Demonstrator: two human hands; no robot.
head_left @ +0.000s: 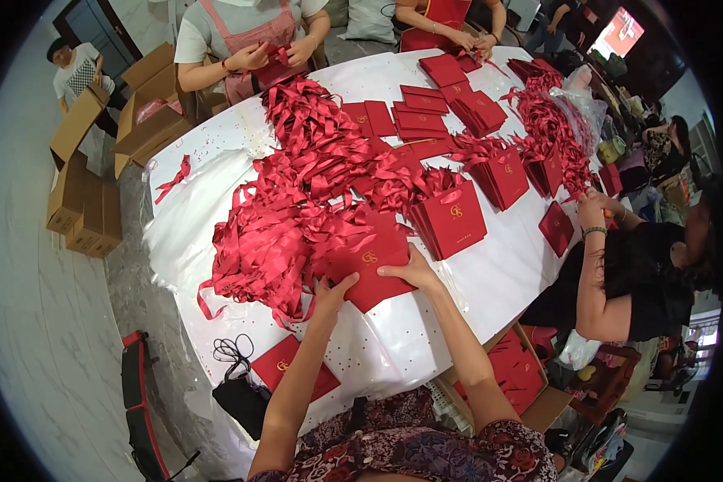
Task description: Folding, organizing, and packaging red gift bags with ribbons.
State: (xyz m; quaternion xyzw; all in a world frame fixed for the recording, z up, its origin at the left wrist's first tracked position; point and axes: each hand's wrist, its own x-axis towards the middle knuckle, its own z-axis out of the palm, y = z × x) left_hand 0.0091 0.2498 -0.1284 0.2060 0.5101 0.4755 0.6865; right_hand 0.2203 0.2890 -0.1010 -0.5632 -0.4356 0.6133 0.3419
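- At the near edge of the white-covered table (490,281), the person's left hand (330,294) and right hand (410,271) hold a flat red paper gift bag (369,269) between them; the left hand grips its lower left corner with fingers closed on the paper, while the right rests on its right edge, thumb and fingers seemingly pinching it, though the fisheye bend leaves that unclear.
- That bag lies tilted at the foot of a big heap of red ribbon-handled bags (297,209), touching the heap and partly over it.
- The step in hand looks like drawing one bag free of the heap and squaring it up; the next move would call for lifting it clear without dragging ribbon loops along, and for a firm hold on both sides.
- Just to the right stands a neat stack of red bags (451,217), leaning in a row, with more such stacks (502,173) further along.
- Another flat red bag (285,365) lies alone near the person's left forearm, beside a black pouch with a cord (237,386) at the table edge.
- Tangled ribbons in the heap are the likeliest snag.
- A co-worker in a black top (643,281) leans in from the right, well apart from the held bag; another in a pink apron (253,32) works at the far end.
- Cardboard boxes (84,205) stand on the floor to the left.
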